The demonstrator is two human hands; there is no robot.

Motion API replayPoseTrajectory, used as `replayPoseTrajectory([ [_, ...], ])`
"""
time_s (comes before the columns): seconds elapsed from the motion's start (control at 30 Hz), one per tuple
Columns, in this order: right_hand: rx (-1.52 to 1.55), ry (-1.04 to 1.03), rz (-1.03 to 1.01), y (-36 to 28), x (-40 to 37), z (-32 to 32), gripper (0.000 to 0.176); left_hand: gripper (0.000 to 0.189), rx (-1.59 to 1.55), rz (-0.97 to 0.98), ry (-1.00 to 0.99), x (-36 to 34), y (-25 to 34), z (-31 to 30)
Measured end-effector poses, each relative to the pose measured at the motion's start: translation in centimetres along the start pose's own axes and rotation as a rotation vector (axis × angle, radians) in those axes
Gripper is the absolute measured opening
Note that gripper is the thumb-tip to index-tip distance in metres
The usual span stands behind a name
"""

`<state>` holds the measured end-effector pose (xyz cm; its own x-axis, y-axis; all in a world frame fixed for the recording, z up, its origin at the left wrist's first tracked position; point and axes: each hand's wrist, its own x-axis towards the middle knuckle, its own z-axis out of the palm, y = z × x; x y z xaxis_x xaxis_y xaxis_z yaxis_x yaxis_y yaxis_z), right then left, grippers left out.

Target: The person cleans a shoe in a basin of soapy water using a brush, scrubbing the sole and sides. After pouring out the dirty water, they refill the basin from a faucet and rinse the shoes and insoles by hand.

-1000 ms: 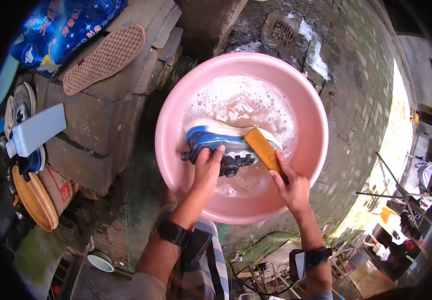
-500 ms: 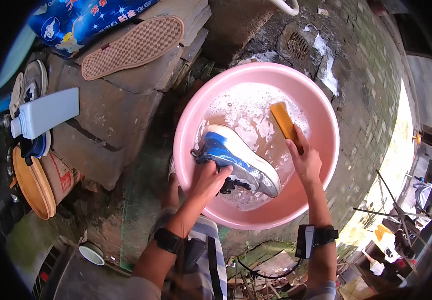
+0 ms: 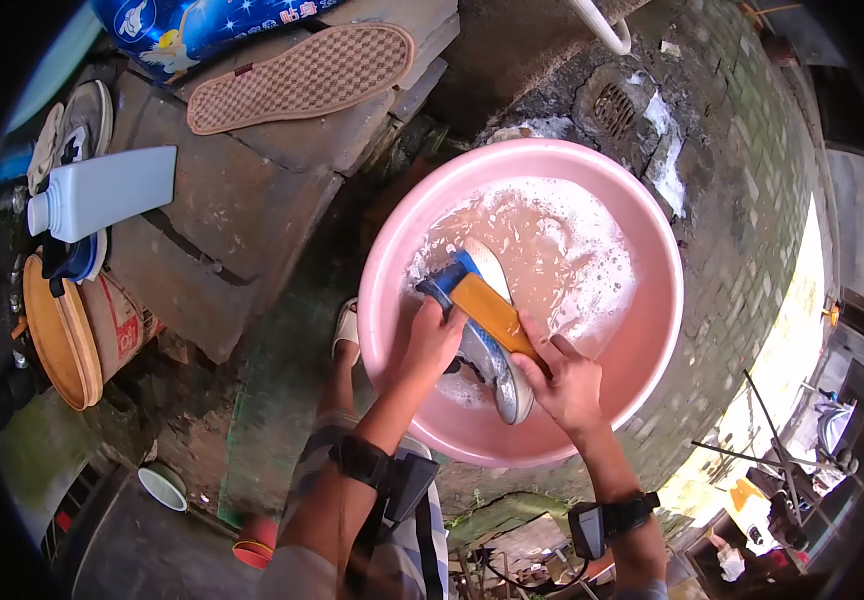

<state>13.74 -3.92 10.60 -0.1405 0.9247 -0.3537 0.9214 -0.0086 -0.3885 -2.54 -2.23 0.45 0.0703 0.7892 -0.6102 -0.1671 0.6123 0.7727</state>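
Observation:
A pink basin point(image 3: 664, 300) of cloudy, foamy water point(image 3: 527, 235) stands in front of me. Over the water, my left hand point(image 3: 430, 345) is closed on the upper of a blue and grey shoe point(image 3: 513, 395) with a white sole, tilted on its side. My right hand point(image 3: 566, 388) grips one end of a wooden scrubbing brush point(image 3: 488, 308). The brush lies across the shoe's side and hides the middle of it. Its bristles are out of sight.
On the stone slab point(image 3: 242, 240) at left are a woven insole point(image 3: 302, 80), a pale blue bottle point(image 3: 112, 192), a blue packet point(image 3: 202, 30) and other shoes point(image 3: 84, 120). A drain grate point(image 3: 612, 108) lies beyond the basin. A small bowl point(image 3: 163, 488) is at lower left.
My right hand has brought the brush left and down from over the water onto the shoe. The shoe has turned to a steeper angle. The camera view has shifted slightly.

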Motion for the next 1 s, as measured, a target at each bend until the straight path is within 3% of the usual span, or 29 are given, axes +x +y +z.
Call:
replayPoseTrajectory([
  [0.07,-0.041,-0.015,0.009,-1.8,4.2,0.4,0.049,0.032,0.031,0.130,0.073,0.2,0.3,0.3],
  [0.13,-0.041,0.076,0.003,-2.4,6.3,1.1,0.049,0.023,0.163,0.014,0.042,-0.2,0.8,0.1],
  [0.3,-0.030,0.117,0.037,-0.6,-0.5,-0.1,0.052,0.023,0.127,0.078,0.179,-1.7,2.0,1.7],
  [0.33,-0.056,0.036,0.082,-0.1,-3.0,-0.9,0.053,0.023,0.118,0.080,0.177,-1.9,3.0,1.8],
  [0.4,-0.017,0.099,0.055,1.6,-7.4,-1.5,0.051,0.022,0.295,-0.124,0.150,-2.5,4.8,1.7],
  [0.47,-0.026,0.039,0.144,1.3,-9.3,-2.7,0.052,0.023,0.198,-0.059,0.156,-2.2,2.6,1.8],
  [0.67,-0.077,0.113,0.058,-0.6,-0.3,0.3,0.052,0.024,0.230,0.129,0.172,-1.0,0.6,1.5],
  [0.8,-0.120,0.055,0.007,-2.9,5.7,0.3,0.048,0.029,0.136,0.042,0.160,-1.2,0.5,1.1],
  [0.87,-0.153,0.036,0.001,-2.8,7.0,-0.1,0.047,0.032,0.129,0.159,0.173,-1.1,1.4,1.6],
  [1.0,0.017,0.075,0.095,-0.8,6.7,-0.9,0.046,0.033,0.377,-0.034,0.138,-1.7,4.1,2.5],
])
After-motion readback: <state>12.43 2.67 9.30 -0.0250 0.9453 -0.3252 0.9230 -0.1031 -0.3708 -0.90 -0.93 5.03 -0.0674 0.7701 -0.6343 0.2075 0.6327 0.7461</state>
